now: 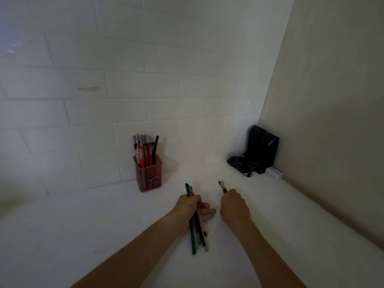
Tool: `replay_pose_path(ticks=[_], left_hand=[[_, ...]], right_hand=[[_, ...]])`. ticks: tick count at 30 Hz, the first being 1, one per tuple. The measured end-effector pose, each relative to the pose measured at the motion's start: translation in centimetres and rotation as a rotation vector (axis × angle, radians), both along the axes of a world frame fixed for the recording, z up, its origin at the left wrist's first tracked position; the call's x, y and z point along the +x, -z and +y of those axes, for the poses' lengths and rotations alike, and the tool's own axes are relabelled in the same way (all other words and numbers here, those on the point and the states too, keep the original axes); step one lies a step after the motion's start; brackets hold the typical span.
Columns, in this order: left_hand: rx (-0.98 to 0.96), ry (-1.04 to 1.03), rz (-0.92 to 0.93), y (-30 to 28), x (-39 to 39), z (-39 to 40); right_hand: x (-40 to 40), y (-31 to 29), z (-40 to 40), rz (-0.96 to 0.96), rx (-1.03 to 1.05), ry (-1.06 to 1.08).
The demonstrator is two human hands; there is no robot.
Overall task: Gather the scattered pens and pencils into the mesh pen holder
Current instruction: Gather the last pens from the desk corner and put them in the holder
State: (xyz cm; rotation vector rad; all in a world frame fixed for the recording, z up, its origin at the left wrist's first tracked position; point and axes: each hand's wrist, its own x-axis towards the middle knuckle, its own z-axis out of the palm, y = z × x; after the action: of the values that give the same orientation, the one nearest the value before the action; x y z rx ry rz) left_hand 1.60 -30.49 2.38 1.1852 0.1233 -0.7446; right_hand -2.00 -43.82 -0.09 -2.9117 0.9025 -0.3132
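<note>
A red mesh pen holder [149, 177] stands on the white counter against the tiled wall, with several red, grey and black pens upright in it. My left hand [191, 205] is shut on a bundle of pens and pencils [198, 233], dark green, black and pale, whose ends stick out above and below the fist. To its right, my right hand [233, 205] is closed around a couple of pens [222, 186], whose tips poke out toward the wall. Both hands hover low over the counter, to the right of and nearer than the holder.
A black device with thin cables [256, 153] sits in the far right corner, with a small white box [274, 173] beside it. The white counter [83, 235] runs left and toward me; a beige side wall [332, 121] bounds the right.
</note>
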Motion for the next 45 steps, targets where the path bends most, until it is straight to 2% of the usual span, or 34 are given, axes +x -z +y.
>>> replay_pose_path(ticks=[6, 10, 13, 16, 18, 22, 25, 27, 30, 33, 38, 42, 45], left_hand=[[-0.07, -0.055, 0.015, 0.4, 0.0, 0.5], [-0.086, -0.143, 0.045, -0.1, 0.8, 0.8], [-0.084, -0.271, 0.097, -0.2, 1.2, 0.8], [-0.281, -0.334, 0.208, 0.3, 0.7, 0.8], [-0.38, -0.314, 0.204, 0.7, 0.5, 0.9], [-0.215, -0.306, -0.005, 1.5, 0.8, 1.9], [-0.193, -0.367, -0.108, 1.1, 1.3, 2.4], [-0.225, -0.41, -0.189, 0.0, 1.3, 2.6], [-0.282, -0.454, -0.328, -2.7, 1.3, 3.1], [-0.228, -0.493, -0.557, -6.0, 2.2, 4.3], [-0.041, -0.472, -0.986, -10.9, 5.5, 6.4], [0.031, -0.49, -1.115, -14.2, 8.6, 7.6], [0.07, -0.489, -1.105, -14.3, 10.1, 7.8]], right_hand=[[0.1, -1.6, 0.3, 0.001, 0.296, -0.025], [-0.1, -3.2, 2.8, -0.051, 0.489, -0.176], [-0.2, -3.1, 5.6, -0.091, 0.465, -0.261], [0.1, -2.6, 7.5, -0.106, 0.335, -0.272], [0.2, -2.2, 8.2, -0.104, 0.294, -0.261], [0.1, -1.0, 9.3, -0.175, 0.221, -0.367], [0.2, -0.4, 9.7, -0.401, 0.43, -0.483], [0.1, -0.8, 10.1, -0.574, 0.595, -0.477], [0.1, -1.7, 10.8, -0.737, 0.624, -0.516], [0.7, -3.7, 11.2, -0.809, 0.497, -0.609], [4.3, -9.2, 11.4, -0.905, 0.495, -0.618], [7.7, -12.5, 12.6, -0.936, 0.586, -0.643], [8.9, -12.7, 13.1, -0.939, 0.618, -0.633]])
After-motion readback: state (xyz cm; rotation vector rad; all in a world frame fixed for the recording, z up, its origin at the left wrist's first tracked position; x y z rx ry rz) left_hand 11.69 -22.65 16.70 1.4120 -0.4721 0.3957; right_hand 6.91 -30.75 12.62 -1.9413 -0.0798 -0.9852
